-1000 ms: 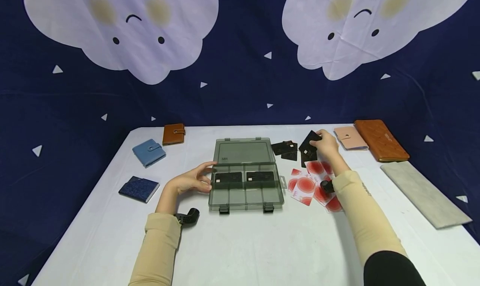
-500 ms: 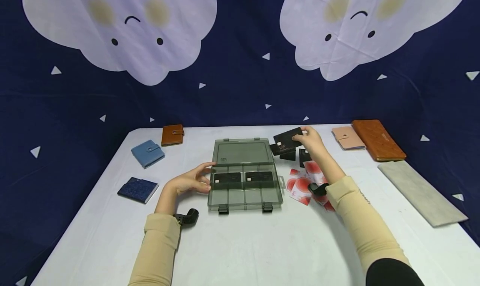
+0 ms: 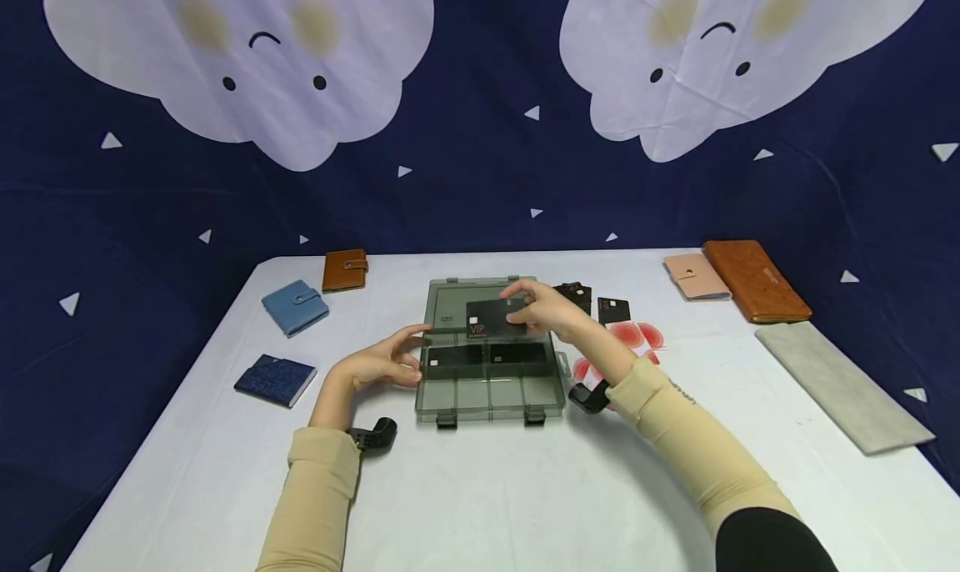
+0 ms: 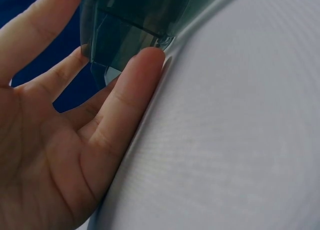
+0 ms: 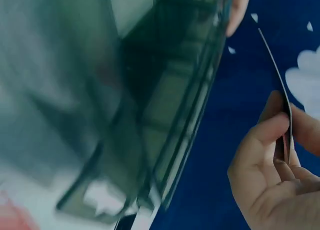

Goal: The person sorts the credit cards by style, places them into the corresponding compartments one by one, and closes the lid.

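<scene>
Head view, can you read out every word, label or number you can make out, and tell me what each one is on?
"VIP": on the black card in the right hand.
Box lid: marks too small to read.
Loose black cards: too small.
Right sleeve: faint marks, unreadable.
Large brown wallet: faint marks, unreadable.

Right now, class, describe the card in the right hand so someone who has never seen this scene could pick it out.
On the white table stands a translucent grey-green box with compartments. Above it, the right hand pinches a black card marked VIP. The other black cards lie in the box or on the table; this one alone is held up.
</scene>
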Tool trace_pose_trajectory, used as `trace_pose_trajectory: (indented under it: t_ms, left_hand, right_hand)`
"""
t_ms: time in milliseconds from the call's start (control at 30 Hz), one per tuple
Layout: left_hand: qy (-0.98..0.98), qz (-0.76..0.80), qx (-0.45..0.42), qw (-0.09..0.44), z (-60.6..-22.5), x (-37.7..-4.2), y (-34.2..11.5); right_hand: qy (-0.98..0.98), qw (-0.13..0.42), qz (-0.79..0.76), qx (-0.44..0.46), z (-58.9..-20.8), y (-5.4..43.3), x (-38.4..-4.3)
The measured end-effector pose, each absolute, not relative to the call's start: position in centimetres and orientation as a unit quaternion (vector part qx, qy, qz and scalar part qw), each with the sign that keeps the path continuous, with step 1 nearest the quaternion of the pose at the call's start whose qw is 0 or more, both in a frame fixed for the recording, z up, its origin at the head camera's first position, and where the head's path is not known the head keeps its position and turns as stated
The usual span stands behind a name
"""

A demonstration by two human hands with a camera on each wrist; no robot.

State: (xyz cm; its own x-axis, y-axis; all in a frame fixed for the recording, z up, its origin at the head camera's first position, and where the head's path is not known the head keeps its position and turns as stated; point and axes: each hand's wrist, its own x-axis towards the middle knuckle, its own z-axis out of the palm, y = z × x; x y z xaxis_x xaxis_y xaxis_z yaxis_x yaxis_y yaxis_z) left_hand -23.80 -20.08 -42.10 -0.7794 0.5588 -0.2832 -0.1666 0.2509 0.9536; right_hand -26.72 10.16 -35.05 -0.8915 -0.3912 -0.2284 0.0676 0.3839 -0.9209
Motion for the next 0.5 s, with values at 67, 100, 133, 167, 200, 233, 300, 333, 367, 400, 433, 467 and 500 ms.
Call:
trace_pose_trajectory:
  t_ms: [67,100,133,167,200,233,300,333,367,400,433,467,500]
  left_hand:
    - [0.732,0.596,0.132,0.303,-42.1,-23.8,-20.1]
    - [0.733,0.595,0.131,0.303,-42.0,-23.8,-20.1]
    - [0.733,0.595,0.130,0.303,-42.0,-23.8,-20.1]
    - [0.733,0.595,0.130,0.302,-42.0,-23.8,-20.1]
    - [0.733,0.595,0.130,0.303,-42.0,-23.8,-20.1]
    - [0.733,0.595,0.130,0.303,-42.0,-23.8,-20.1]
    - [0.732,0.596,0.131,0.304,-42.1,-23.8,-20.1]
    - [0.731,0.597,0.131,0.304,-42.1,-23.8,-20.1]
    - [0.730,0.598,0.132,0.304,-42.1,-23.8,-20.1]
    - [0.730,0.598,0.131,0.304,-42.2,-23.8,-20.1]
    - [0.730,0.598,0.129,0.304,-42.2,-23.8,-20.1]
    - [0.730,0.598,0.130,0.304,-42.2,-23.8,-20.1]
    - [0.730,0.598,0.130,0.304,-42.2,-23.8,-20.1]
  right_hand:
    - [0.801,0.223,-0.546,-0.101,-35.2,9.2,-26.6]
    - [0.799,0.231,-0.546,-0.099,-35.2,8.8,-26.6]
    - [0.798,0.239,-0.545,-0.097,-35.2,8.4,-26.6]
    - [0.796,0.249,-0.543,-0.096,-35.2,8.0,-26.5]
    - [0.795,0.259,-0.540,-0.096,-35.3,7.7,-26.5]
    - [0.794,0.271,-0.536,-0.095,-35.3,7.5,-26.5]
    - [0.796,0.290,-0.522,-0.099,-35.4,7.0,-26.5]
    - [0.798,0.299,-0.514,-0.100,-35.5,6.9,-26.5]
    - [0.801,0.304,-0.505,-0.104,-35.6,6.7,-26.4]
    - [0.807,0.305,-0.493,-0.111,-35.7,6.6,-26.4]
    - [0.814,0.301,-0.483,-0.118,-35.8,6.5,-26.4]
    - [0.823,0.293,-0.471,-0.127,-35.9,6.4,-26.4]
    - [0.832,0.283,-0.458,-0.135,-36.0,6.3,-26.3]
